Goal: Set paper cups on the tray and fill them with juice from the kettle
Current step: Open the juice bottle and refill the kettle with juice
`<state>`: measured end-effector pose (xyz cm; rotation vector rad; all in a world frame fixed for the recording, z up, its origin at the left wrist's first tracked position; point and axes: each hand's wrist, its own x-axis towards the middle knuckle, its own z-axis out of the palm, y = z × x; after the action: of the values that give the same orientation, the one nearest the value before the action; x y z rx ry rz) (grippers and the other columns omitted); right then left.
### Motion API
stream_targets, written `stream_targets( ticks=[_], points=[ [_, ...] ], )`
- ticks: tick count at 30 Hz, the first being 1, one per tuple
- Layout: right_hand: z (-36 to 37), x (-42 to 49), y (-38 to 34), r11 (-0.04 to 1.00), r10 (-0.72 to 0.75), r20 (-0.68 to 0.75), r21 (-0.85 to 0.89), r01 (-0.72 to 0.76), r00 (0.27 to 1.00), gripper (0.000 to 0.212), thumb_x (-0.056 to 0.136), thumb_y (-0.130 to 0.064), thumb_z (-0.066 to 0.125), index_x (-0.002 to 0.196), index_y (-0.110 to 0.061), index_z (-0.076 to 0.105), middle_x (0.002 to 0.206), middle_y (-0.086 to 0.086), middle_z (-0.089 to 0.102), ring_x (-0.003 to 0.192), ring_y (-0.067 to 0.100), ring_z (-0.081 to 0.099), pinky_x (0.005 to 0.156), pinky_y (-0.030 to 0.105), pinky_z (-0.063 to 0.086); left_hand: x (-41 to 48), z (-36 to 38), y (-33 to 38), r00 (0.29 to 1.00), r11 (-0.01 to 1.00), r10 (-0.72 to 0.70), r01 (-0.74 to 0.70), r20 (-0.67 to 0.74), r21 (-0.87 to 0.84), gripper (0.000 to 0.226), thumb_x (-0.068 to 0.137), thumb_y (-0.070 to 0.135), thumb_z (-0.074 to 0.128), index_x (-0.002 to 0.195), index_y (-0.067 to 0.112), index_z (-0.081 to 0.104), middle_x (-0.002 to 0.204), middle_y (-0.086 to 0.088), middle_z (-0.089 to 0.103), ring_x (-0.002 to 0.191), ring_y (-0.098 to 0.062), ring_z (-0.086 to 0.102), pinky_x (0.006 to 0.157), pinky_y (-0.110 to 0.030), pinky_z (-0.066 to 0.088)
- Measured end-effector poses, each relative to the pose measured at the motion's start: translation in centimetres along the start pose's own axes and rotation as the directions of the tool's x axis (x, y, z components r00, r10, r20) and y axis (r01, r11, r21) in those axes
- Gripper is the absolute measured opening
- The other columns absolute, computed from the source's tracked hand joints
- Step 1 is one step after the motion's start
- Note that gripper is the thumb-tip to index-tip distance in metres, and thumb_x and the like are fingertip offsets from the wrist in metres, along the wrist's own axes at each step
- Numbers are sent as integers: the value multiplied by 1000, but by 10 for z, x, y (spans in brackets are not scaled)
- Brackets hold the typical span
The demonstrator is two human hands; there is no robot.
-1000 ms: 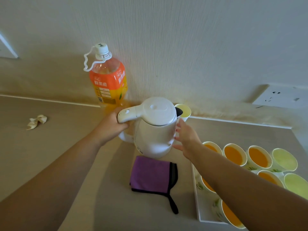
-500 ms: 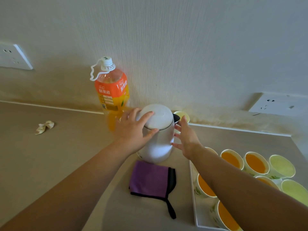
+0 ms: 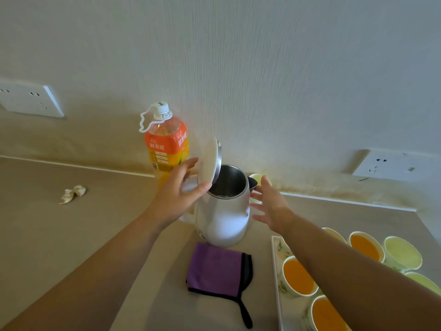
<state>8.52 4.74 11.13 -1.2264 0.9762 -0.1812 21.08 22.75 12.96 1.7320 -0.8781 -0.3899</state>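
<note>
A white kettle (image 3: pixel 223 218) stands on the counter with its lid (image 3: pixel 210 161) swung up, showing a steel inside. My left hand (image 3: pixel 177 197) touches the raised lid with straight fingers. Just right of the spout, my right hand (image 3: pixel 267 204) hovers with fingers spread, holding nothing. A white tray (image 3: pixel 276 268) at the lower right carries several paper cups: some hold orange juice (image 3: pixel 298 274), and others (image 3: pixel 402 252) look empty. One more paper cup (image 3: pixel 257 177) stands behind the spout by the wall.
An orange juice bottle (image 3: pixel 167 149) stands by the wall behind the kettle. A purple cloth (image 3: pixel 216 269) with black trim lies in front of the kettle. A crumpled scrap (image 3: pixel 72 193) lies at the left. Wall sockets (image 3: pixel 31 100) sit at left and right.
My left hand left the handle, went onto the lid, and the lid has swung up open. My right hand stays beside the spout.
</note>
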Motion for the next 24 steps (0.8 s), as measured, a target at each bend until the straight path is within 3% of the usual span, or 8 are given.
stream_targets(
  ticks=[2, 4, 6, 9, 13, 19, 21, 24],
  points=[
    [1, -2, -15, 991, -56, -78, -122, 47, 995, 46, 99, -52, 30, 120, -17, 52, 115, 4, 52, 113, 25, 49, 101, 43, 40, 2, -12, -3, 994, 985, -89, 79, -56, -153, 55, 76, 51, 67, 125, 37, 47, 128, 19, 52, 115, 9, 50, 91, -14, 41],
    [4, -3, -36, 924, -243, -123, -332, 191, 962, 29, 100, -39, 34, 95, -17, 52, 93, 4, 49, 94, 26, 47, 84, 38, 44, 12, -25, -13, 963, 972, -170, 128, -210, -198, 49, 81, 39, 66, 126, 29, 50, 128, 8, 56, 117, -8, 55, 97, -27, 44],
    [13, -6, -64, 818, -448, -99, -447, 362, 889, 19, 98, -32, 40, 83, -23, 45, 82, -4, 42, 85, 21, 39, 68, 30, 35, 28, -39, -18, 904, 960, -268, 223, -333, -167, 74, 71, 38, 77, 134, 20, 43, 135, -1, 51, 119, -17, 53, 102, -38, 43],
    [43, -10, -107, 659, -597, 55, -535, 529, 800, 27, 97, -31, 49, 121, -19, 54, 112, -4, 54, 100, 13, 48, 85, 25, 36, 57, -52, -21, 834, 933, -357, 345, -422, -106, 105, 60, 36, 89, 145, 14, 31, 144, -8, 42, 125, -26, 48, 103, -44, 41],
    [106, -12, -148, 334, -613, 346, -701, 630, 710, 43, 96, -35, 51, 135, -16, 45, 129, 3, 55, 104, 17, 53, 84, 25, 40, 98, -58, -30, 835, 952, -290, 303, -468, -47, 121, 24, 68, 87, 129, 20, 51, 121, -4, 63, 109, -26, 62, 91, -45, 53],
    [172, 6, -173, -15, -472, 539, -796, 605, 697, 57, 98, -39, 45, 146, -13, 29, 145, 8, 42, 126, 26, 46, 97, 32, 39, 115, -49, -39, 831, 977, -137, 204, -539, 66, 82, 36, 61, 75, 107, 23, 62, 102, -3, 67, 96, -22, 65, 83, -40, 55],
    [182, 15, -170, -45, -487, 528, -810, 584, 695, 51, 99, -39, 44, 142, -13, 35, 136, 8, 50, 110, 23, 52, 85, 30, 41, 113, -49, -42, 830, 982, -103, 172, -548, 76, 57, 44, 48, 74, 96, 25, 63, 90, 1, 68, 84, -19, 66, 74, -36, 57],
    [189, 18, -165, -65, -558, 504, -819, 571, 659, 43, 98, -42, 44, 129, -12, 41, 113, 6, 59, 85, 20, 49, 67, 29, 39, 104, -54, -44, 838, 982, -97, 167, -536, 84, 54, 46, 50, 73, 93, 25, 63, 85, 4, 68, 77, -15, 67, 69, -35, 58]
  ],
)
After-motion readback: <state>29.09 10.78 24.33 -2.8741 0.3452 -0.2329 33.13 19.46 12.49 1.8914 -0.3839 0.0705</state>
